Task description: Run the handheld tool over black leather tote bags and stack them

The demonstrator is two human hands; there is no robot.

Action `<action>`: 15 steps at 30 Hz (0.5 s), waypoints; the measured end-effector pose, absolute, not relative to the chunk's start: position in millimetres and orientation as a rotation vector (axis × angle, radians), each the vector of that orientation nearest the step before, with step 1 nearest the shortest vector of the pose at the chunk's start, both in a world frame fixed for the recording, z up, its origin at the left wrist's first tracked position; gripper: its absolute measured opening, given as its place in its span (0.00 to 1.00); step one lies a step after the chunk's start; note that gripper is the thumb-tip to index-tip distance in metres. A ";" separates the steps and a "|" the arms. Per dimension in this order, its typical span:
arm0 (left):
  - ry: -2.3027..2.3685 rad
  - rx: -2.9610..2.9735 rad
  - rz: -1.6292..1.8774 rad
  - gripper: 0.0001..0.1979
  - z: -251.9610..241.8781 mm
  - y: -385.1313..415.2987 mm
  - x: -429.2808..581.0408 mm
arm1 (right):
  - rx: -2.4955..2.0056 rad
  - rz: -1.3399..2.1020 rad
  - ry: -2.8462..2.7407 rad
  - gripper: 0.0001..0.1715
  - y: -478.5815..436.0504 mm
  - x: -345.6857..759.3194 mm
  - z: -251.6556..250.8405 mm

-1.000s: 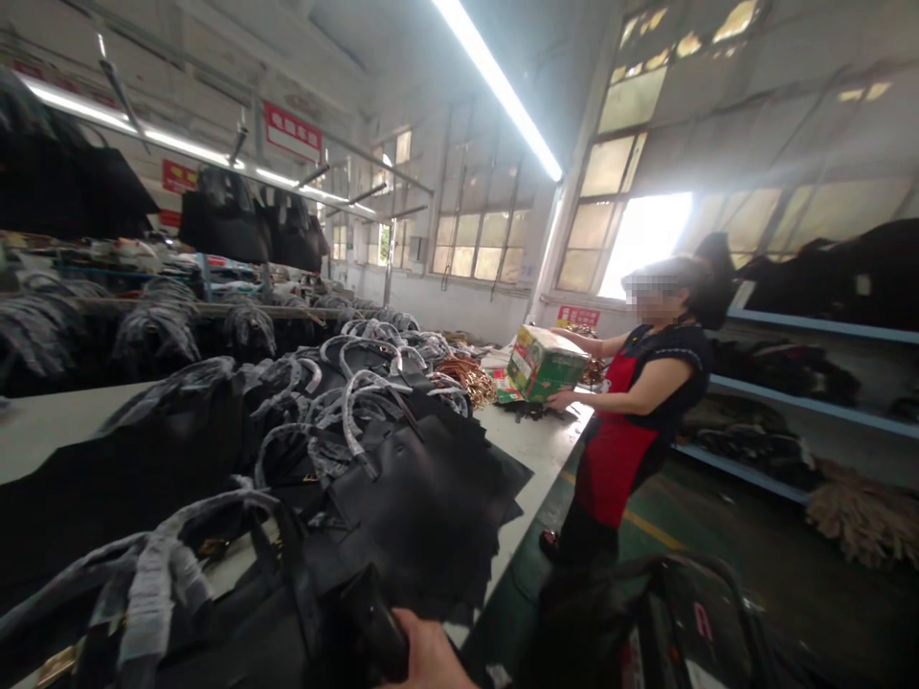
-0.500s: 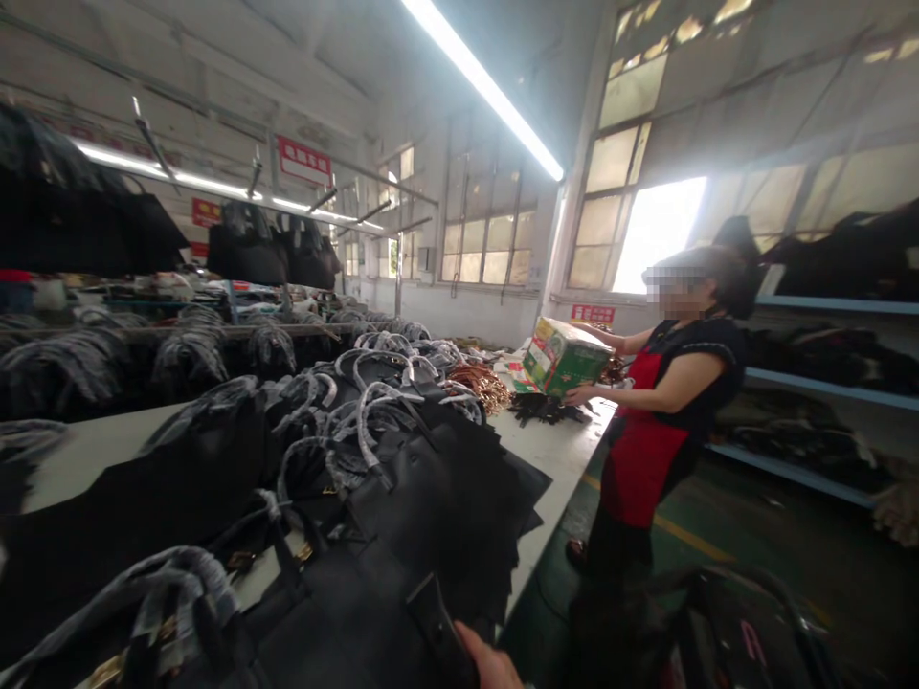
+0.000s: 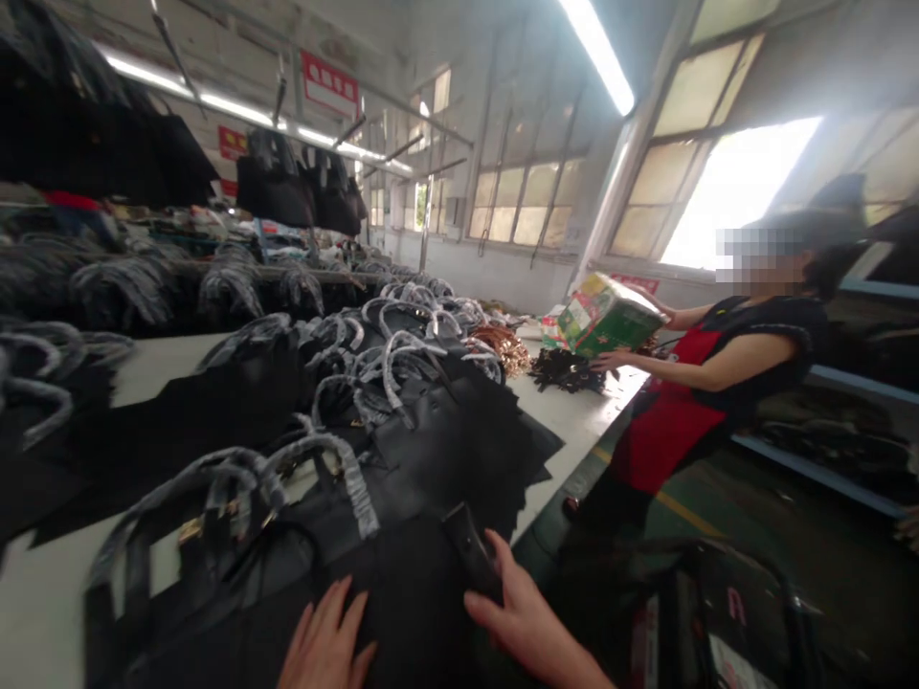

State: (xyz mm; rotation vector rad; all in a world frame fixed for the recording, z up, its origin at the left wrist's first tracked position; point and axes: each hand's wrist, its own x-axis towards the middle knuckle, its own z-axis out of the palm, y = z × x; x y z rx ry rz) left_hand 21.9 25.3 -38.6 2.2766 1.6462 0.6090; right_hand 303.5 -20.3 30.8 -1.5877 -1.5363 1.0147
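Note:
My left hand [image 3: 326,639] lies flat, fingers stretched out, on a black leather bag [image 3: 402,612] at the near edge of the white table [image 3: 581,421]. My right hand [image 3: 521,617] is beside it, its thumb and fingers closed on a black strap tab [image 3: 470,550] that sticks up from that bag. Just beyond lie black bags with handles wrapped in grey plastic [image 3: 316,459].
A person in a red apron [image 3: 710,402] stands at the table's far right edge and holds a green cardboard box [image 3: 607,321]. Many black bags cover the table and hang from racks [image 3: 302,191] at left. Shelves line the right wall. A dark cart [image 3: 718,612] stands near my right.
The camera has tipped down and to the left. My left hand has come into view and lies on the bag. My right hand has moved up with the strap tab.

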 end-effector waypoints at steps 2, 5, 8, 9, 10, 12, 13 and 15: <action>1.773 2.343 0.701 0.23 -38.3 4.3 27.0 | -1.573 1.185 -1.577 0.45 -21.6 298.2 47.0; 1.803 2.406 0.808 0.21 -38.7 -11.9 29.7 | -1.542 1.367 -1.700 0.41 -12.6 289.0 62.3; 1.783 2.461 0.886 0.20 -41.6 -18.1 28.1 | -1.554 1.597 -1.758 0.42 -2.0 279.2 68.8; 1.768 2.480 0.897 0.20 -41.9 -19.3 27.8 | -1.560 1.663 -1.765 0.43 1.2 275.7 70.3; 1.749 2.499 0.900 0.19 -41.6 -20.2 27.9 | -1.565 1.714 -1.763 0.42 4.8 271.9 71.8; 1.712 2.527 0.895 0.17 -39.4 -21.2 29.1 | -1.570 1.787 -1.743 0.39 13.5 263.5 75.0; 1.698 2.536 0.891 0.15 -37.7 -21.6 29.9 | -1.570 1.819 -1.723 0.36 18.6 259.1 76.7; 1.687 2.538 0.886 0.14 -34.3 -22.1 31.6 | -1.566 1.905 -1.671 0.26 28.9 251.4 80.1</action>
